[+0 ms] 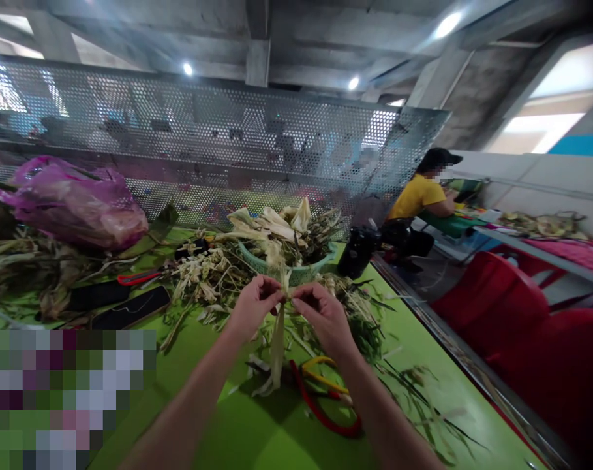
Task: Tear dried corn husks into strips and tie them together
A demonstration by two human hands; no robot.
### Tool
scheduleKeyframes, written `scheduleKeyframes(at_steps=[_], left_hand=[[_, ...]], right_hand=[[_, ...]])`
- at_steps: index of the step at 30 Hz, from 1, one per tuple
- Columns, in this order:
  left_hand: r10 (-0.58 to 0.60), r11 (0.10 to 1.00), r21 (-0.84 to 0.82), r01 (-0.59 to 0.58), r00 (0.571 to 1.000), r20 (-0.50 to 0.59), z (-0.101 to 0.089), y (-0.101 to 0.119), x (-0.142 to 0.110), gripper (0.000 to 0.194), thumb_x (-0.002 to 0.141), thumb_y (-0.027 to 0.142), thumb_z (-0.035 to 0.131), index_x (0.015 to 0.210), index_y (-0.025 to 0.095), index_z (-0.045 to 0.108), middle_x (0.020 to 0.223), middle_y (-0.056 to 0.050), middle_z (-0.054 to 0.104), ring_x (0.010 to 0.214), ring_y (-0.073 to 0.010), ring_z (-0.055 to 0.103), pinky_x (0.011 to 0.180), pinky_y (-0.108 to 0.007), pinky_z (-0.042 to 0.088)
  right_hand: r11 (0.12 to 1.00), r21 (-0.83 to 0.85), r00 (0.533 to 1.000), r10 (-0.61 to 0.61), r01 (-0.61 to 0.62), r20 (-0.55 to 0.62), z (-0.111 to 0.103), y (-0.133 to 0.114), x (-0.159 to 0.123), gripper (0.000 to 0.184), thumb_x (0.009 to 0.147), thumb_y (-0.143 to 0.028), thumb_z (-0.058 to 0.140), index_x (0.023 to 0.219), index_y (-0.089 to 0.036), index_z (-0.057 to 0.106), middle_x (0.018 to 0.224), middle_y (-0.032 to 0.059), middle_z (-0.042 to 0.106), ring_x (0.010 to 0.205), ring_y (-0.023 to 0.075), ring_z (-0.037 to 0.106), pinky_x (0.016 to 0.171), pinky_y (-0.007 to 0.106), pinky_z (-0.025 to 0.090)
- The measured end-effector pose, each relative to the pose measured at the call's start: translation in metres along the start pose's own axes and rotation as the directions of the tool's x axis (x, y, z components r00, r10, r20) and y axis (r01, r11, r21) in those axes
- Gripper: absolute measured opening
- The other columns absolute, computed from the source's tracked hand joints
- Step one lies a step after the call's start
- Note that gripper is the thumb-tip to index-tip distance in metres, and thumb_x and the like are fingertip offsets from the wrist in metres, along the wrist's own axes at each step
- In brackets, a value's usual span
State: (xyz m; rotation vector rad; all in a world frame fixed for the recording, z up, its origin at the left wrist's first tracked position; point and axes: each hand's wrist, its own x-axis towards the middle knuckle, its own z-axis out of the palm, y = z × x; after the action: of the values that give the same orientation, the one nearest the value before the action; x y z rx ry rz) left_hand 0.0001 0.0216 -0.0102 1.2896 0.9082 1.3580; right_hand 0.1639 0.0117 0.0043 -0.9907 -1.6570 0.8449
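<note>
My left hand [254, 305] and my right hand [324, 316] meet above the green table, thumbs and fingers pinched together. Between them they grip a pale dried husk strip [277, 346], whose long tail hangs down toward the table and whose frayed upper end rises above the fingers. The exact spot under the fingertips is hidden. Just behind the hands is a light green basket [303, 269] heaped with dried husks [276, 225]. Below my right hand lies a tool with red and yellow looped handles [336, 425], partly covered by the forearm.
Dried plant scraps [211, 271] spread around the basket. At left lie a purple plastic bag [76, 202], a dark phone [132, 308] and a red-handled cutter [139, 277]. A black container [357, 251] stands right of the basket. Beyond are red chairs [492, 300] and a seated person [418, 196].
</note>
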Motion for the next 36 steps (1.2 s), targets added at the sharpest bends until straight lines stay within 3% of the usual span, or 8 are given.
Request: scheduleKeyframes(at_steps=[5,9,16,21,29,36], left_hand=[[-0.026,0.999,-0.032,0.028,0.998,0.061,0.003,-0.002,-0.002,0.026,0.069,0.029,0.07,0.077,0.017,0.048,0.067,0.003,0.054,0.061,-0.0105,0.055,0.06,-0.026,0.048],[-0.054,0.999,0.005,0.054,0.992,0.112,0.005,0.0,-0.004,0.02,0.07,0.027,0.069,0.077,0.015,0.054,0.067,0.002,0.057,0.061,-0.0112,0.057,0.062,-0.026,0.047],[-0.089,0.996,0.015,0.088,0.986,0.143,0.009,0.001,-0.005,0.018,0.067,0.027,0.069,0.074,0.014,0.06,0.065,0.001,0.058,0.061,-0.0107,0.054,0.061,-0.025,0.046],[-0.073,0.997,-0.027,0.077,0.988,0.135,0.006,-0.001,-0.004,0.015,0.068,0.025,0.067,0.074,0.015,0.058,0.066,0.001,0.058,0.062,-0.0112,0.055,0.065,-0.027,0.047],[-0.054,0.998,-0.034,0.06,0.987,0.151,0.003,-0.002,-0.003,0.014,0.073,0.023,0.064,0.08,0.014,0.055,0.072,0.001,0.055,0.067,-0.0095,0.053,0.068,-0.024,0.045],[-0.056,0.998,-0.021,0.06,0.988,0.141,0.002,-0.001,-0.002,0.015,0.073,0.024,0.064,0.081,0.015,0.054,0.072,0.002,0.054,0.066,-0.0099,0.053,0.066,-0.025,0.045]], right_hand=[[0.948,-0.267,0.981,-0.188,0.172,-0.036,-0.001,-0.005,-0.001,0.005,0.083,-0.025,0.058,0.08,-0.02,0.059,0.08,0.0028,0.056,0.069,0.0157,0.051,0.063,0.027,0.042],[0.915,-0.343,0.972,-0.235,0.212,-0.026,0.0,-0.012,-0.002,0.006,0.085,-0.023,0.055,0.08,-0.021,0.058,0.083,0.0045,0.057,0.075,0.0176,0.054,0.067,0.029,0.043],[0.913,-0.327,0.967,-0.256,0.245,0.009,0.002,-0.014,-0.003,0.008,0.084,-0.023,0.057,0.079,-0.021,0.063,0.087,0.006,0.058,0.084,0.02,0.055,0.074,0.031,0.045],[0.96,-0.22,0.984,-0.177,0.172,-0.004,-0.002,-0.007,0.0,0.015,0.087,-0.026,0.054,0.094,-0.023,0.067,0.088,0.0051,0.062,0.08,0.0186,0.058,0.071,0.03,0.046],[0.918,-0.333,0.976,-0.211,0.215,0.048,-0.006,-0.002,0.002,0.012,0.083,-0.02,0.058,0.087,-0.022,0.068,0.085,0.0047,0.063,0.077,0.0189,0.059,0.067,0.03,0.045],[0.873,-0.434,0.974,-0.219,0.223,0.06,-0.004,-0.006,0.001,0.007,0.087,-0.018,0.052,0.085,-0.02,0.059,0.084,0.0044,0.058,0.081,0.0186,0.054,0.071,0.029,0.041]])
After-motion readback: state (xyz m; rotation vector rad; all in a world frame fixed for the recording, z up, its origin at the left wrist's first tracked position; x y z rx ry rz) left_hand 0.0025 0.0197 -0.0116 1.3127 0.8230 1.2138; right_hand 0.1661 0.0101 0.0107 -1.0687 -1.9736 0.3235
